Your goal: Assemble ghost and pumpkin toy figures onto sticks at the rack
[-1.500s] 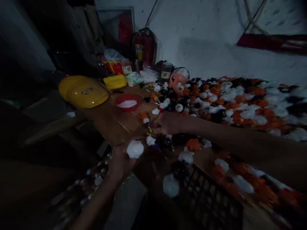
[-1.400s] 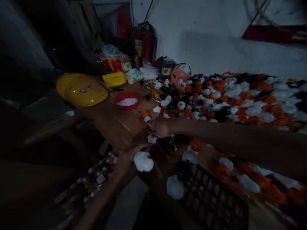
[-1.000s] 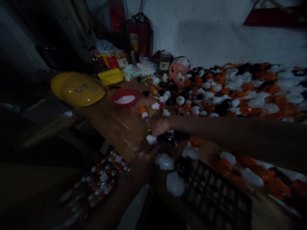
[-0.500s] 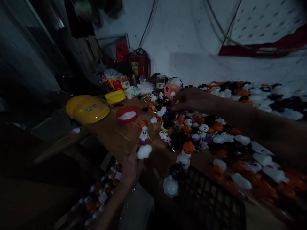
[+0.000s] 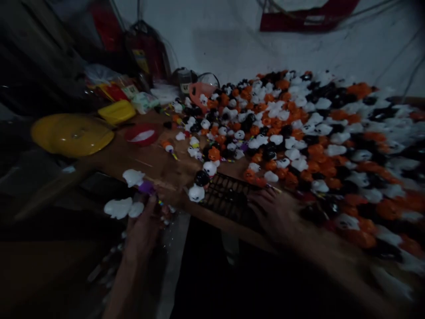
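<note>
My left hand is closed at the table's front edge around small Halloween toys. A white ghost figure with a purple part sticks out above the fingers, and another white ghost juts out to the left. My right hand lies low over the right end of a black plastic grid tray, fingers stretched out and apart, beside the near edge of the pile. Between the hands, a white ghost head, a black one and another white one stand in a row at the tray's left end.
A large heap of orange, white and black figures covers the table's right side. At left are a yellow helmet-like object, a red bowl with white contents and a yellow case. A fire extinguisher stands behind.
My right hand has come back from the far pile to the tray's right end. The left hand has moved left, now with more white ghosts showing. The view has turned right and down.
</note>
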A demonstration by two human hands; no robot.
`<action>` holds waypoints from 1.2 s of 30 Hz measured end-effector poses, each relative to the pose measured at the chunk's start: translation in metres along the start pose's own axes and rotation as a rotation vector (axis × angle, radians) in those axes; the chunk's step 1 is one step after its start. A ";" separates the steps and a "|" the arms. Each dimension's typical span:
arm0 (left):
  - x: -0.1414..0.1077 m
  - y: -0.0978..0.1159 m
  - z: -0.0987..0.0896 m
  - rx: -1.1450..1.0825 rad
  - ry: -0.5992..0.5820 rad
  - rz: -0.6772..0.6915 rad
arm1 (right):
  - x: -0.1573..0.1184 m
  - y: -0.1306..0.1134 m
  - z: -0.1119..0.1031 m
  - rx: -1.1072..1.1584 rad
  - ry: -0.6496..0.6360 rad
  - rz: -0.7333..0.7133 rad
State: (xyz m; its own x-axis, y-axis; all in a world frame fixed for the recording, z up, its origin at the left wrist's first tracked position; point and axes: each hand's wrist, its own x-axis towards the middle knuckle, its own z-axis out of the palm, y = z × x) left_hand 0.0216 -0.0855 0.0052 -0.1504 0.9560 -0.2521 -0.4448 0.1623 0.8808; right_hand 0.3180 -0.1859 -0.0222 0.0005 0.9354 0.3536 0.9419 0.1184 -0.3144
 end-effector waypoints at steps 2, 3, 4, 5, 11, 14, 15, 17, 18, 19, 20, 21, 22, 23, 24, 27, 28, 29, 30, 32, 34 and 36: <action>-0.012 -0.006 0.002 0.008 -0.013 0.023 | 0.003 -0.003 -0.004 -0.099 -0.035 -0.062; -0.017 -0.010 0.002 0.025 -0.016 0.028 | 0.004 -0.004 -0.006 -0.148 -0.056 -0.073; -0.023 -0.015 0.003 0.052 -0.019 0.028 | 0.005 -0.004 -0.008 -0.194 -0.070 -0.069; -0.028 -0.020 0.003 0.088 -0.020 0.032 | 0.005 -0.004 -0.008 -0.231 -0.081 -0.060; -0.051 -0.054 0.005 0.249 -0.058 0.072 | 0.007 0.002 -0.010 -0.067 -0.159 0.007; -0.057 -0.065 0.007 0.310 -0.143 0.077 | 0.008 -0.003 -0.021 0.213 -0.175 0.154; -0.058 -0.067 0.008 0.321 -0.157 0.071 | 0.009 -0.007 -0.025 0.323 -0.212 0.202; -0.060 -0.068 0.011 0.333 -0.150 0.060 | 0.010 -0.014 -0.033 0.527 -0.311 0.263; -0.060 -0.067 0.011 0.338 -0.140 0.053 | 0.011 -0.017 -0.035 0.597 -0.359 0.274; -0.061 -0.066 0.012 0.346 -0.132 0.043 | 0.011 -0.020 -0.037 0.637 -0.396 0.272; -0.061 -0.064 0.012 0.354 -0.129 0.035 | 0.012 -0.022 -0.037 0.660 -0.416 0.265; -0.061 -0.062 0.011 0.361 -0.128 0.032 | 0.012 -0.024 -0.037 0.677 -0.432 0.258; -0.061 -0.061 0.009 0.368 -0.133 0.027 | 0.013 -0.026 -0.036 0.701 -0.443 0.259; -0.062 -0.060 0.006 0.373 -0.139 0.021 | 0.013 -0.027 -0.035 0.737 -0.451 0.276; -0.062 -0.060 0.002 0.371 -0.136 0.022 | 0.012 -0.029 -0.034 0.779 -0.458 0.305; -0.063 -0.067 -0.010 0.348 -0.128 0.016 | 0.010 -0.036 -0.032 0.845 -0.479 0.382; -0.065 -0.071 -0.014 0.335 -0.118 0.006 | 0.009 -0.038 -0.033 0.836 -0.476 0.398; -0.068 -0.074 -0.017 0.325 -0.103 -0.006 | 0.009 -0.040 -0.033 0.816 -0.472 0.403; -0.071 -0.077 -0.019 0.319 -0.091 -0.020 | 0.008 -0.042 -0.034 0.794 -0.467 0.399; -0.079 -0.080 -0.019 0.313 -0.062 -0.034 | 0.008 -0.045 -0.035 0.769 -0.472 0.393; -0.086 -0.080 -0.017 0.333 -0.066 -0.057 | 0.008 -0.046 -0.035 0.770 -0.479 0.408; -0.091 -0.078 -0.014 0.353 -0.067 -0.084 | 0.010 -0.047 -0.032 0.769 -0.461 0.446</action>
State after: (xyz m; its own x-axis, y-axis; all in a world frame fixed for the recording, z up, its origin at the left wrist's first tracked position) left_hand 0.0571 -0.1886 -0.0460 -0.0627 0.9478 -0.3126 -0.1194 0.3039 0.9452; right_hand 0.2844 -0.1932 0.0245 0.0168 0.9654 -0.2603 0.4143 -0.2436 -0.8769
